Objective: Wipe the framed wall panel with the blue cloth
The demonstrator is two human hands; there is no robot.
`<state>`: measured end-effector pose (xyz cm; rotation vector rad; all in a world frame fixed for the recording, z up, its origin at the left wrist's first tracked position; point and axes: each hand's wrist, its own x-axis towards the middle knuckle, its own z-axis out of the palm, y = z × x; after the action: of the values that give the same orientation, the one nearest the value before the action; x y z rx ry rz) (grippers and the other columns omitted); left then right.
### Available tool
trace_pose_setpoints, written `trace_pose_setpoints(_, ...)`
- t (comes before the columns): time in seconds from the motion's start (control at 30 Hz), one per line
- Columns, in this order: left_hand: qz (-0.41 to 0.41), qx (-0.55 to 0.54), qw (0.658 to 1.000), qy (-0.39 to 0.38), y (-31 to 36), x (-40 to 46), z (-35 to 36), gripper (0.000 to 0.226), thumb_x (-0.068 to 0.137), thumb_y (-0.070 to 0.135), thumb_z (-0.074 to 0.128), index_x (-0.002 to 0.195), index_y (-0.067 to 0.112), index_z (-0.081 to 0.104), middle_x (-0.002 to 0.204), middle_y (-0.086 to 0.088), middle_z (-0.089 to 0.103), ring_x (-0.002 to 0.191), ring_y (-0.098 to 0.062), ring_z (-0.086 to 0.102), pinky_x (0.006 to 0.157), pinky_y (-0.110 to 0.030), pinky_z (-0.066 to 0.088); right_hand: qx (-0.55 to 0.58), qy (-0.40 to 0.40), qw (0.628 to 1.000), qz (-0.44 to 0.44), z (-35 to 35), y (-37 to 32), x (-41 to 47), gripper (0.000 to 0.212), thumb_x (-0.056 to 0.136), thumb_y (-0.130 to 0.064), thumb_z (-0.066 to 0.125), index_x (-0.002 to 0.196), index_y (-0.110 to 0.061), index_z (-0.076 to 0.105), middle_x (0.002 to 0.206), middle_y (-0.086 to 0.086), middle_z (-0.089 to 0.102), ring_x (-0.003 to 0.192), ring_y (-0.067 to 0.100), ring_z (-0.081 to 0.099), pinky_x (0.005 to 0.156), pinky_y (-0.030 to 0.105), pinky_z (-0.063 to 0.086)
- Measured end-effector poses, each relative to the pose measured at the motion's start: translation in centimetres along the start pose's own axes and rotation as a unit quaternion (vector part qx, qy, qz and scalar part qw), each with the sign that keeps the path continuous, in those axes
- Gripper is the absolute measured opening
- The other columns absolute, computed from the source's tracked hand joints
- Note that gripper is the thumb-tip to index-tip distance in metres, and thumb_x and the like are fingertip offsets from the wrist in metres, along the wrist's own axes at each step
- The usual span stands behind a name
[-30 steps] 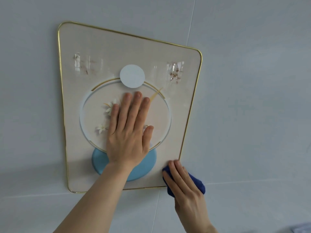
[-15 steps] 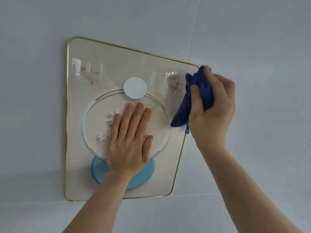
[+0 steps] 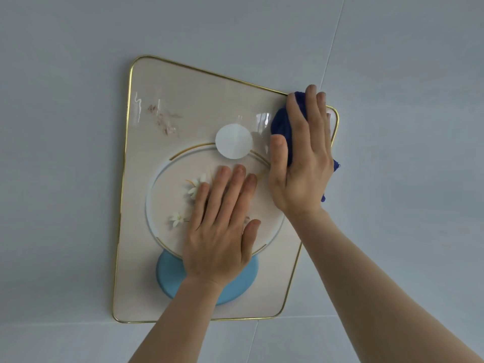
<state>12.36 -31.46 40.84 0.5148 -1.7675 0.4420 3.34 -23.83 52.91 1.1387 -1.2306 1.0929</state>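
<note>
The framed wall panel (image 3: 167, 82) is cream with a thin gold rim, a large ring, small white flowers, a white disc and a light blue disc. It hangs on the wall in the middle of the view. My left hand (image 3: 222, 226) lies flat on the ring, fingers spread, holding nothing. My right hand (image 3: 303, 158) presses the dark blue cloth (image 3: 281, 124) against the panel's upper right corner, and most of the cloth is hidden under the palm. Brownish smudges (image 3: 163, 119) mark the upper left of the panel.
Pale grey wall tiles (image 3: 406, 127) surround the panel, with thin seams running up from its upper right and across below its lower edge. Nothing else is in view.
My right hand carried the cloth from the panel's lower right corner up to the upper right corner and now presses it flat over the smudge there. My left hand stayed put.
</note>
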Motion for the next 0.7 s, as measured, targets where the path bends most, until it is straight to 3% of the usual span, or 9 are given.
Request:
trace_pose_setpoints(0.1,0.001,-0.005,1.0,0.004,-0.1,0.0,-0.1,0.062,0.104,0.04,0.019,0.162,0.017,0.024,0.171,-0.002,0.02,0.16,-0.023,0.014,0.131,-0.044,0.01,-0.001,0.002,0.999,-0.034,0.0,0.5,-0.1,0.059,0.111,-0.035,0.021,0.147,-0.003,0.055,0.161,0.027,0.041,0.155,0.041,0.033,0.128,0.055,0.031)
trace_pose_setpoints(0.27,0.004,-0.011,1.0,0.008,-0.1,0.0,-0.1,0.062,0.105,0.04,0.02,0.161,0.016,0.025,0.17,-0.003,0.022,0.16,-0.023,0.015,0.13,-0.045,0.013,-0.018,0.015,0.996,-0.081,0.3,1.9,-0.4,0.038,0.11,-0.014,0.043,0.14,0.0,0.062,0.154,0.034,0.047,0.15,0.05,0.039,0.124,0.06,0.036)
trace_pose_setpoints(0.43,0.004,-0.006,1.0,0.011,-0.2,0.0,0.0,0.062,0.104,0.039,0.023,0.162,0.016,0.024,0.171,-0.004,0.021,0.16,-0.023,0.013,0.131,-0.045,0.01,-0.022,0.011,0.994,-0.105,0.1,2.2,-0.4,0.034,0.109,-0.013,0.049,0.135,0.0,0.066,0.149,0.031,0.054,0.146,0.05,0.044,0.122,0.062,0.038)
trace_pose_setpoints(0.7,0.009,-0.009,1.0,0.019,-0.3,-0.1,0.1,0.061,0.104,0.038,0.028,0.161,0.015,0.025,0.17,-0.005,0.023,0.16,-0.025,0.015,0.131,-0.046,0.012,-0.051,-0.071,0.978,-0.191,-1.7,4.5,-1.2,0.033,0.105,-0.014,0.064,0.136,-0.005,0.066,0.151,0.025,0.053,0.148,0.045,0.045,0.119,0.061,0.043)
